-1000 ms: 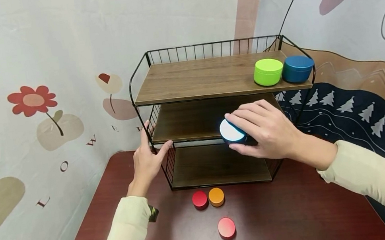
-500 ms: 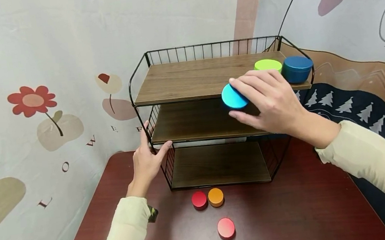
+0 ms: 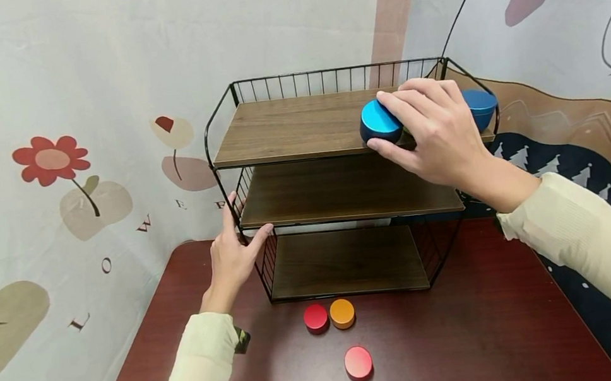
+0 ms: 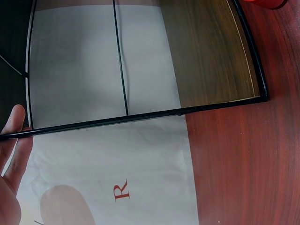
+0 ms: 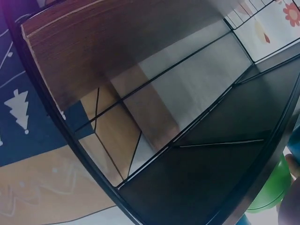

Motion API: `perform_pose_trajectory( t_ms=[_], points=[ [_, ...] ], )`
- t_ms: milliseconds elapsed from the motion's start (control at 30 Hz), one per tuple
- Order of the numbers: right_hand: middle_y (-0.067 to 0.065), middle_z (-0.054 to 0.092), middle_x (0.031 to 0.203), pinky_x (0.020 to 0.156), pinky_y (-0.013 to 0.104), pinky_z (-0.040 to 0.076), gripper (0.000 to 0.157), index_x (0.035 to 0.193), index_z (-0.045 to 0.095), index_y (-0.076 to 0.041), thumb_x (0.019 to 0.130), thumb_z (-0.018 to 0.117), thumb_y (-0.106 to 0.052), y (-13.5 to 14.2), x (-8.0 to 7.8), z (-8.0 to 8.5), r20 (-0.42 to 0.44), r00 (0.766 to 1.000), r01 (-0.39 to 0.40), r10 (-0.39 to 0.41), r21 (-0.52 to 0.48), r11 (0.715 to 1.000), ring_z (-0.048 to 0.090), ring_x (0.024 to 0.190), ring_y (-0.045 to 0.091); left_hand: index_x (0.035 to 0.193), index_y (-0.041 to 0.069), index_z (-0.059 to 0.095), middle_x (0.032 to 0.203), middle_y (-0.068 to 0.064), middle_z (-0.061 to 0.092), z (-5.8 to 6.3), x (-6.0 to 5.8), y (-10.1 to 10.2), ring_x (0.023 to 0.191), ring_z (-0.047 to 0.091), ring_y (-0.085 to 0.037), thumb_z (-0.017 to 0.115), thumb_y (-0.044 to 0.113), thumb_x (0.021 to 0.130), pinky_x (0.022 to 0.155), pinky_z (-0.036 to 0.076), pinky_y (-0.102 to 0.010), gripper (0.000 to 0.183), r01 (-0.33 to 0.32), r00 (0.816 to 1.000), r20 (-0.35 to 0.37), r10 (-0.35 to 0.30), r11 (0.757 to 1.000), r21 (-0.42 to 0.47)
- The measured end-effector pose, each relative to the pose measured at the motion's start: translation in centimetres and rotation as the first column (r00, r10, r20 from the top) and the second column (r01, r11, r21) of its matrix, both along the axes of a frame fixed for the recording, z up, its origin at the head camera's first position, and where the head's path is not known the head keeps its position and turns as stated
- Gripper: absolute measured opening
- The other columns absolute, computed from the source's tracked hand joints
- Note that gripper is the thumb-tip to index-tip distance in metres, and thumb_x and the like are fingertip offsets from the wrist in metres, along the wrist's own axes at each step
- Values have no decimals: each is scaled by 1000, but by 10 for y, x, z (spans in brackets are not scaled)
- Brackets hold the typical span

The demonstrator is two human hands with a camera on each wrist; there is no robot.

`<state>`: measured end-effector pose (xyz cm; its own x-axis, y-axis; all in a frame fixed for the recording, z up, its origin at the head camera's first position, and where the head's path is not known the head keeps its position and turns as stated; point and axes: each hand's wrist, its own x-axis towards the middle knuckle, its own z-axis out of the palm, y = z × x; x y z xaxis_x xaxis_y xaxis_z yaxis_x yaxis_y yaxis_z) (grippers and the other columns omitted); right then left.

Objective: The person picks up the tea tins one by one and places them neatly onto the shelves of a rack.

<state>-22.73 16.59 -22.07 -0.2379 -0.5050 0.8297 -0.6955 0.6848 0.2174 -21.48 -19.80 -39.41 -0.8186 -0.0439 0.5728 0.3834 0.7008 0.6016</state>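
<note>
My right hand (image 3: 437,126) grips a round blue tin (image 3: 379,119) between thumb and fingers at the front right of the top shelf (image 3: 298,128). Whether the tin touches the board, I cannot tell. Behind that hand, the green tin (image 5: 272,190) is almost wholly hidden in the head view but shows in the right wrist view. A second blue tin (image 3: 481,108) stands at the shelf's right end. My left hand (image 3: 231,260) holds the left side post of the three-tier wire rack (image 3: 261,272), thumb in front, fingers outside; the left wrist view shows fingertips (image 4: 18,115) at the black bar.
On the red-brown table (image 3: 445,345) before the rack lie a red tin (image 3: 316,318), an orange tin (image 3: 342,313) and a pinkish-red tin (image 3: 358,362). The middle shelf (image 3: 340,189) and bottom shelf (image 3: 345,262) are below. Printed cloth (image 3: 95,64) hangs behind.
My right hand has lifted the blue tin from before the middle shelf up to the top shelf's front edge, now covering the green tin. The left hand has stayed put.
</note>
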Motion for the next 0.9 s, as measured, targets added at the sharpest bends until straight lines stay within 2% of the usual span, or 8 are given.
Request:
perform_pose_trajectory(
  t_ms=[167,400,533,667,900],
  points=[
    [23,67,114,89,57,35,62,130,62,2,96,59,-49,0,-4,1,42,998,47,-48,22,999,52,114,40,157,28,27,143,2,56,0,0,0,57,55,-19,77,40,87,66,43,-42,88,4,1000,1,-4,1000,2],
    [21,68,113,92,56,33,58,129,64,0,89,70,-43,-3,-6,3,122,990,67,-67,9,998,50,118,37,157,25,27,144,1,55,0,0,0,59,57,-18,78,38,87,66,44,-42,88,9,1000,-6,-9,1000,2],
    [21,69,112,94,56,33,56,127,65,-1,89,69,-42,-4,-6,4,158,983,93,-95,19,995,50,120,36,157,26,27,144,1,56,0,0,0,57,54,-18,78,38,87,65,43,-41,88,6,1000,-8,-6,1000,0],
    [21,70,111,94,56,32,56,126,66,-2,90,67,-45,-5,-8,4,166,979,116,-120,33,993,49,121,36,157,29,27,142,1,57,0,1,0,56,53,-19,78,39,86,64,43,-41,88,8,1000,-12,-8,1000,1],
    [21,68,115,95,56,32,58,128,65,-3,91,65,-47,-4,-7,6,160,977,135,-140,43,990,48,123,36,157,26,27,143,2,57,-1,0,-1,53,51,-18,77,40,87,61,42,-39,88,3,1000,-9,-3,1000,-5]
  ],
)
